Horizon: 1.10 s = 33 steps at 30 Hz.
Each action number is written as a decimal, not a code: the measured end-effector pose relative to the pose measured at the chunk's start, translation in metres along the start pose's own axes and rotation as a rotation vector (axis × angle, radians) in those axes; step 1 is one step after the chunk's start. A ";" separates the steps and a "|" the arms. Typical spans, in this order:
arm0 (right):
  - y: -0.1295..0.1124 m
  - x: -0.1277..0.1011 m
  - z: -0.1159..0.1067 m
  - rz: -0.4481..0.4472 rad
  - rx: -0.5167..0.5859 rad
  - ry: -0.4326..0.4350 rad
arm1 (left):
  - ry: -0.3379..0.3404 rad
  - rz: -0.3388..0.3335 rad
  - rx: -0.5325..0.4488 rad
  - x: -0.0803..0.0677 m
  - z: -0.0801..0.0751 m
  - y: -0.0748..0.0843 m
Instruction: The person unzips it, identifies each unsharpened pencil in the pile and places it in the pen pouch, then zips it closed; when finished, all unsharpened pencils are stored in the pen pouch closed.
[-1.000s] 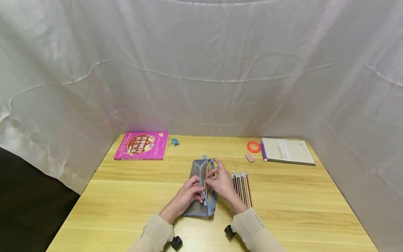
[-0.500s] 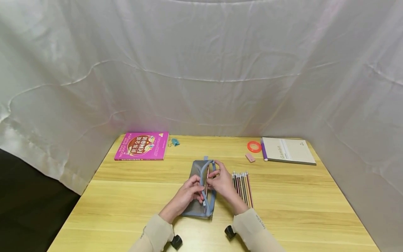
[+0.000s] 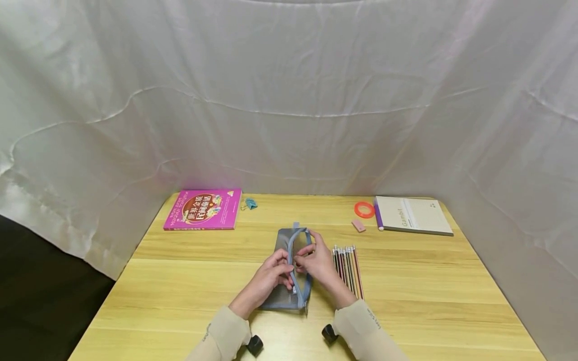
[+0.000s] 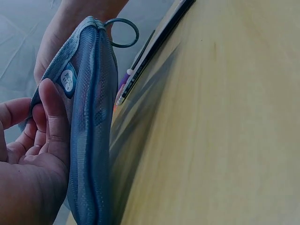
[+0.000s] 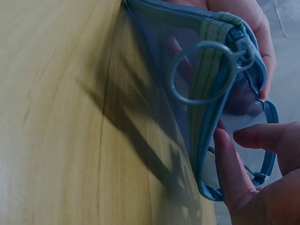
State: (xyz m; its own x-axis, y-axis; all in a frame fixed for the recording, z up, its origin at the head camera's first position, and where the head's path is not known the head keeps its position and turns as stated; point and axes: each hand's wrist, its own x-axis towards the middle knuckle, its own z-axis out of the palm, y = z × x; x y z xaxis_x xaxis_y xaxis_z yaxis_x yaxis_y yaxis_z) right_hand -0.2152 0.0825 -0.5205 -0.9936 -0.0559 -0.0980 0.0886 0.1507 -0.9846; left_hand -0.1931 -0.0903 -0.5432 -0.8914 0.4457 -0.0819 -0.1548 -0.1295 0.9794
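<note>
Holding: left hand [image 3: 267, 279] pinches pencil case [image 3: 284, 296] edge.
Right hand [image 3: 317, 260]: fingers grip the opposite edge.
Case position: table [image 3: 429, 296] centre.
Pencils [image 3: 347, 263]: 3 o'clock of case.

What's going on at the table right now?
A person has both hands on a grey-blue mesh pencil case lying mid-table. The left hand grips its left edge, and the right hand pinches the open zipper side. A row of pencils lies on the table just right of the case.
</note>
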 end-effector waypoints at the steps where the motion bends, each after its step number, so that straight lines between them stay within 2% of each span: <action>1: 0.000 0.000 0.000 0.004 0.007 -0.002 | -0.001 0.001 -0.002 0.000 0.000 0.000; 12: -0.001 -0.005 -0.006 -0.008 0.019 -0.019 | 0.003 0.013 -0.009 -0.001 -0.002 0.000; 18: -0.009 -0.011 -0.017 -0.012 0.013 -0.032 | 0.008 0.013 -0.002 -0.002 -0.002 -0.001; 25: -0.020 -0.017 -0.051 -0.016 -0.003 0.002 | 0.016 0.011 -0.005 -0.001 -0.003 0.001; 33: -0.018 -0.022 -0.101 -0.008 -0.058 0.061 | 0.023 0.008 0.000 -0.001 -0.004 0.002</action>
State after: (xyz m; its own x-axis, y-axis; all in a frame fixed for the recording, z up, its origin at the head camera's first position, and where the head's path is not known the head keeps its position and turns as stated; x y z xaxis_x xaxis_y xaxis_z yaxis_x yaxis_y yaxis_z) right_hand -0.2016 0.1803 -0.4861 -0.9968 0.0023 -0.0798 0.0786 0.2079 -0.9750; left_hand -0.1940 -0.0945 -0.5421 -0.9021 0.4242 -0.0785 -0.1479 -0.1330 0.9800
